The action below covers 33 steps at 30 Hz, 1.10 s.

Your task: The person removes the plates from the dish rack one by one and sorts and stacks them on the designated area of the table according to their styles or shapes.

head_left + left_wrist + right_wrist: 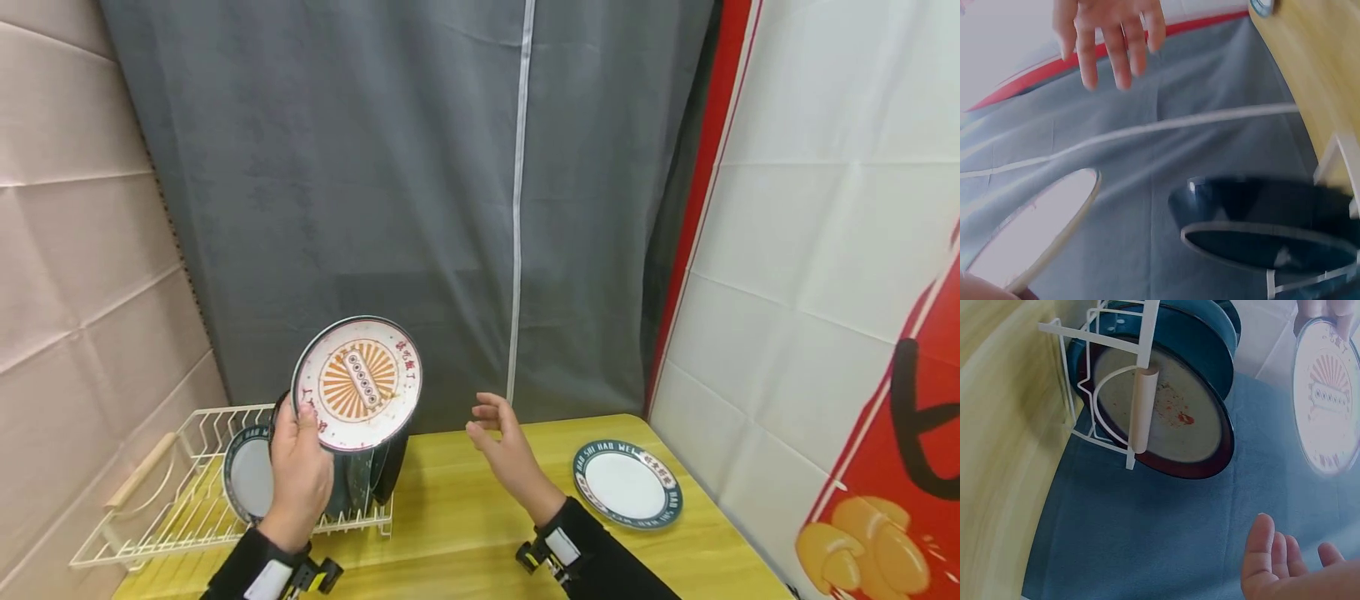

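My left hand (pixel 300 475) grips a round white plate (pixel 360 383) by its lower left edge. The plate has a dark rim, an orange sunburst and red characters, and is raised with its printed face toward me. To the right, my right hand (pixel 517 462) is in the air, fingers extended and slightly bent, apart from the plate and holding nothing. Below and behind the left hand stands a white wire dish rack (pixel 138 552) with a wooden handle (pixel 142 471). It holds a plate with a lettered dark rim (pixel 247 477) and several dark dishes (pixel 387 471).
On the right of the yellow wood-grain table (pixel 450 533) lies a white plate with a teal lettered rim (pixel 628 485). A grey curtain (pixel 412 167) hangs behind. Pale cloth walls stand at both sides. In the right wrist view, a brown-rimmed plate (pixel 1179 434) leans in the rack.
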{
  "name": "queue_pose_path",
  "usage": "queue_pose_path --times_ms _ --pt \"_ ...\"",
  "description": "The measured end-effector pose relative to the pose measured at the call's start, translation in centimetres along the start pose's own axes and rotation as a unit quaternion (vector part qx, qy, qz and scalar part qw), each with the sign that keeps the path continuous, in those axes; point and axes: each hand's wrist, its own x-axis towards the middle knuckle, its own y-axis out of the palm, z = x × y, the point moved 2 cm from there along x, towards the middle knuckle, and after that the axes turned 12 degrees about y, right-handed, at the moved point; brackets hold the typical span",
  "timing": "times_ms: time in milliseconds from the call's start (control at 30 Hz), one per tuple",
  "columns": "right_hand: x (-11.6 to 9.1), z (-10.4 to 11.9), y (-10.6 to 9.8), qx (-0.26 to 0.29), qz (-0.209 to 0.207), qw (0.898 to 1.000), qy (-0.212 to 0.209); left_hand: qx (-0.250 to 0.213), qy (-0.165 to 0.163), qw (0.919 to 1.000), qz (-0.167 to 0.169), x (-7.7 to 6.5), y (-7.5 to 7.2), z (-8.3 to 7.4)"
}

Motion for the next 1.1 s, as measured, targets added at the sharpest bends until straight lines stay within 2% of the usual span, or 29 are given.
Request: queue_pose_path --times_ms 167,333,467,733,933,1100 --pt "0.6 0.3 0.1 0.009 -0.009 1.0 0.004 -0.033 -0.032 0.9981 0.04 -1.3 2.0 1.0" --pt "1.1 0.7 0.4 0.038 0.003 0.999 0.006 -0.045 -0.071 0.992 0.094 -2.3 3.5 1.5" --pt "1.7 1.0 0.5 0.064 0.009 0.998 0.004 -0.064 -0.089 0.9867 0.12 -2.8 4.5 1.8" --pt "2.0 0.8 -0.1 0.094 -0.017 0.995 -0.013 -0.093 -0.109 0.9819 0.124 -3.3 5.8 2.9" --pt "1.8 0.5 -0.3 0.142 -0.02 0.989 -0.024 -0.1 -0.13 0.9792 0.119 -3.5 6.1 3.5" --pt "1.4 0.1 -0.6 0.139 -0.022 0.989 -0.034 -0.1 -0.141 0.9777 0.12 -3.6 6.2 4.0"
